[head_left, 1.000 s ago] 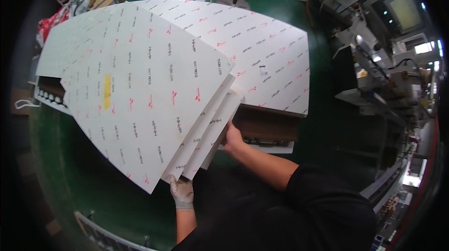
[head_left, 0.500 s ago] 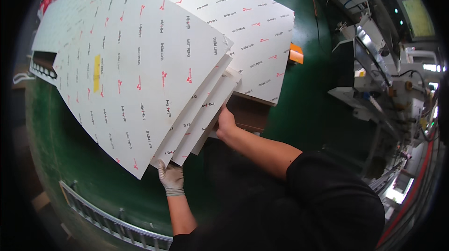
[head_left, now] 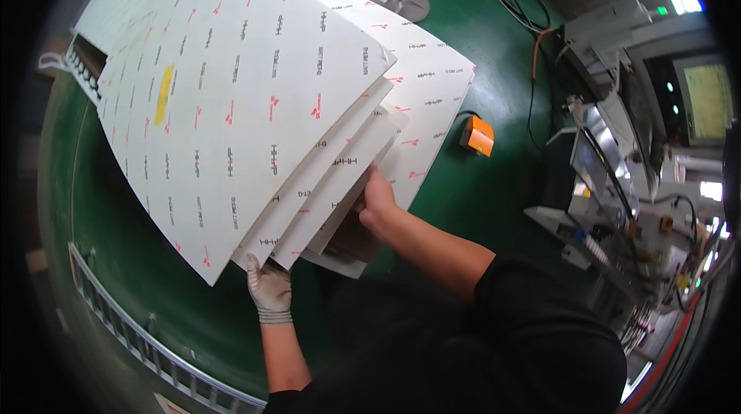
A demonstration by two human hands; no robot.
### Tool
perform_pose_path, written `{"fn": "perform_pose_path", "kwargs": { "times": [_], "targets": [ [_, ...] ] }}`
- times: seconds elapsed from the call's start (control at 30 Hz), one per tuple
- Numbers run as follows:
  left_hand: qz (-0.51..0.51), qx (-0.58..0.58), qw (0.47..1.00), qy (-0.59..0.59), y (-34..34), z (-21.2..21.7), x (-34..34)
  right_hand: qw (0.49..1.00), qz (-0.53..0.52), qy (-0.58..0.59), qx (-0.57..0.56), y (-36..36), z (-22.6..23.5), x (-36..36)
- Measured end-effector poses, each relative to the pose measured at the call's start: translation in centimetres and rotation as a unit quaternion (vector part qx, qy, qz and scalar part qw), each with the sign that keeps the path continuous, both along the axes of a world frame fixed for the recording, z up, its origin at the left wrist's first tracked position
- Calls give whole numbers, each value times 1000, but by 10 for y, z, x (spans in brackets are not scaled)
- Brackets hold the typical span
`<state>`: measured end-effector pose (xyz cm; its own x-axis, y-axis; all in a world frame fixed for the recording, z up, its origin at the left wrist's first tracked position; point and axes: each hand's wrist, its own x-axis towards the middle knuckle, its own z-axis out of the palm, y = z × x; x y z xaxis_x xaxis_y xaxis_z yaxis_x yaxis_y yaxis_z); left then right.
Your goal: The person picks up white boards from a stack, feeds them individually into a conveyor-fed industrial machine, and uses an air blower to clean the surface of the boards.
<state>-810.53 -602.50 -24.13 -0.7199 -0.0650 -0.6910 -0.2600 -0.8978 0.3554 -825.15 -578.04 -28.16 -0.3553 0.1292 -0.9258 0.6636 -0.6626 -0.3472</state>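
A large white printed panel (head_left: pixel 231 82) with a strip of yellow tape lies on top of a stack. Several more white panels (head_left: pixel 332 175) stick out in steps beneath its near right edge. My left hand (head_left: pixel 270 289), in a pale glove, is closed round the near corner of these stepped panels, thumb on top. My bare right hand (head_left: pixel 377 202) grips their edge farther right; its fingers are partly hidden underneath. Another wide white panel (head_left: pixel 432 98) lies lower, behind and to the right. A brown surface shows below the panels, between my hands.
An orange box-shaped device (head_left: pixel 478 136) sits on the green floor to the right. Machinery with a screen (head_left: pixel 706 98) stands beyond it. A round stand base (head_left: pixel 399 0) and cables are at the back. A metal rail frame (head_left: pixel 154 344) curves along the near left.
My view has shifted, showing more floor at the back. The lower right panel has turned relative to the stack, its near edge now behind my right forearm. Both hands keep their grip.
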Motion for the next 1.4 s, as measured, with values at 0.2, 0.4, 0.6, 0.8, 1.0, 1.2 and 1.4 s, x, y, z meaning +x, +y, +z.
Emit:
{"fn": "perform_pose_path", "kwargs": {
  "times": [0.2,0.4,0.6,0.8,1.0,1.2,1.4],
  "targets": [
    [56,31,998,-6,127,13,-28,999,45,-26,4,113,32,-58],
    [-19,-21,999,-28,180,69,-31,990,134,-20,38,169,100,-78],
    [-398,-380,821,-151,213,15,135,937,244,-142,207,336,87,-10],
    [-42,-242,952,-184,131,32,79,960,183,35,210,327,72,-10],
    [-116,-277,953,-40,158,13,20,958,174,69,219,299,96,6],
    [-182,-335,923,-53,161,26,11,899,241,135,339,286,102,31],
    [-235,-346,908,6,138,46,15,864,219,189,412,276,142,34]
  ]
}}
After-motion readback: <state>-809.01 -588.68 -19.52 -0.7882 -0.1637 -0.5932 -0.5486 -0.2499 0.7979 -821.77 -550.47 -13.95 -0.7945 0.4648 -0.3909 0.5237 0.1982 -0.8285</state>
